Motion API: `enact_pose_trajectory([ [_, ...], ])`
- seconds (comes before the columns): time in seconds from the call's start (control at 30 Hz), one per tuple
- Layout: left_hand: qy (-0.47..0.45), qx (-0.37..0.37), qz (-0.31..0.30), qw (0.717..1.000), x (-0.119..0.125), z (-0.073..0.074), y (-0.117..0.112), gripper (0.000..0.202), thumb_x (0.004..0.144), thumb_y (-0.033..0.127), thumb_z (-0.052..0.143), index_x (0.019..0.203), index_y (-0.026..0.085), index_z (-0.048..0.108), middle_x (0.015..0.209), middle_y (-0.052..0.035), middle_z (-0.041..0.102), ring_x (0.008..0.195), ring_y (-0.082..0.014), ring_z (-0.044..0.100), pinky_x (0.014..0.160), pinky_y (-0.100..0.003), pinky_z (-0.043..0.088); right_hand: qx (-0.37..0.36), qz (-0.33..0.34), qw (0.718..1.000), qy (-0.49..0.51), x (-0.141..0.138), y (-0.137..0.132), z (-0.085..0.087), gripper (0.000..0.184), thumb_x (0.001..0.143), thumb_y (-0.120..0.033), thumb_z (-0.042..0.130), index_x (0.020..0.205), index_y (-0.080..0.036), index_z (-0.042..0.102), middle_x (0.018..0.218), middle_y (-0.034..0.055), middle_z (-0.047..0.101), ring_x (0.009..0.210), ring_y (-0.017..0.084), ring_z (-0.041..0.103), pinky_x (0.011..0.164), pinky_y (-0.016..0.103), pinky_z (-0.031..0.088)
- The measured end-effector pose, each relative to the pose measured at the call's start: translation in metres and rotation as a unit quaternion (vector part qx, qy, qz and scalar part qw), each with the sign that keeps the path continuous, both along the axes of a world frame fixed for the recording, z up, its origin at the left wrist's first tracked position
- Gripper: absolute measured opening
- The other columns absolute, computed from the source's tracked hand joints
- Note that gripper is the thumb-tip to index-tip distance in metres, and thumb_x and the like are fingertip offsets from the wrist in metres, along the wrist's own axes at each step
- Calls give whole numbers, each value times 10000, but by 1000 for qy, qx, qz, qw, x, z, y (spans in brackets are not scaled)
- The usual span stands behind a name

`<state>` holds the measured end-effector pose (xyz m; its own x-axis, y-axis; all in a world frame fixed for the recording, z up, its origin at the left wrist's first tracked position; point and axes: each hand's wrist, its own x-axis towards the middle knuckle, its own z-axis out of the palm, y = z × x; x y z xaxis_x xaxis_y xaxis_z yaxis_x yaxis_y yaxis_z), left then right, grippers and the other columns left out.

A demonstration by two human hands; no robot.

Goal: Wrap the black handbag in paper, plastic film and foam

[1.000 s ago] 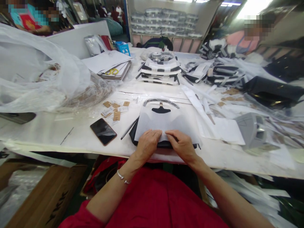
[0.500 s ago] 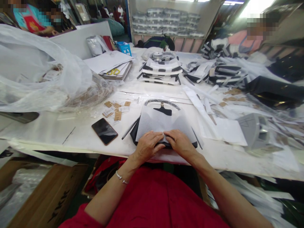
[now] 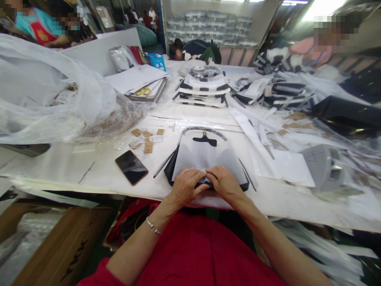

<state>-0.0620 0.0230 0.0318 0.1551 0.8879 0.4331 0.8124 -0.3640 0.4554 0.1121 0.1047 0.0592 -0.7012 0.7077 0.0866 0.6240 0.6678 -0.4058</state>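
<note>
A black handbag (image 3: 170, 169) lies at the table's near edge, its wrapped handle (image 3: 190, 129) pointing away from me. Most of its front is covered by a thin white protective sheet (image 3: 198, 155). Above that sheet, a black strap tab with a gold-coloured clasp (image 3: 204, 136) shows. My left hand (image 3: 186, 184) is closed at the sheet's lower edge, thumb towards the bag's bottom. Touching it at the fingertips, my right hand (image 3: 224, 180) is closed on the same edge from the other side. What lies under the fingers is hidden.
Left of the bag are a phone (image 3: 131, 167) and several brown tags (image 3: 148, 147). A tape dispenser (image 3: 323, 167) stands to the right among white sheets. Farther back are stacked wrapped bags (image 3: 204, 95), papers with yellow-handled scissors (image 3: 144, 91), and a large plastic bag (image 3: 59, 115).
Both hands stay at the sheet's lower edge, with small finger shifts. The whole view has moved slightly. At the far side of the table, a person's head has come up into sight.
</note>
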Motion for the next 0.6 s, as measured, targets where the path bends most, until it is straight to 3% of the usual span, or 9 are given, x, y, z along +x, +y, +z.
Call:
enact_pose_trajectory([
  [0.17, 6, -6, -5, 1000, 2, 3, 2, 256, 900, 379, 631, 1106, 227, 618, 1019, -43, 723, 990, -201, 665, 974, -381, 493, 28, -3, 998, -56, -4, 0, -3, 244, 990, -300, 480, 965, -198, 700, 955, 71, 685, 914, 223, 585, 855, 345, 444],
  [0.37, 27, 5, 27, 999, 6, 1, 1, 147, 910, 343, 609, 973, 218, 656, 914, -41, 712, 905, -196, 654, 893, -372, 500, 44, -5, 998, -36, -2, -5, -7, 242, 984, -282, 508, 1173, -248, 655, 1038, 64, 674, 967, 221, 579, 851, 330, 430],
  [0.6, -34, 20, 33, 999, 4, 1, 1, 152, 924, 342, 593, 963, 208, 651, 931, -45, 723, 933, -195, 667, 895, -367, 515, 72, -19, 993, -94, -8, -7, 0, 224, 987, -279, 476, 1078, -220, 672, 1012, 84, 667, 940, 243, 569, 779, 344, 424],
])
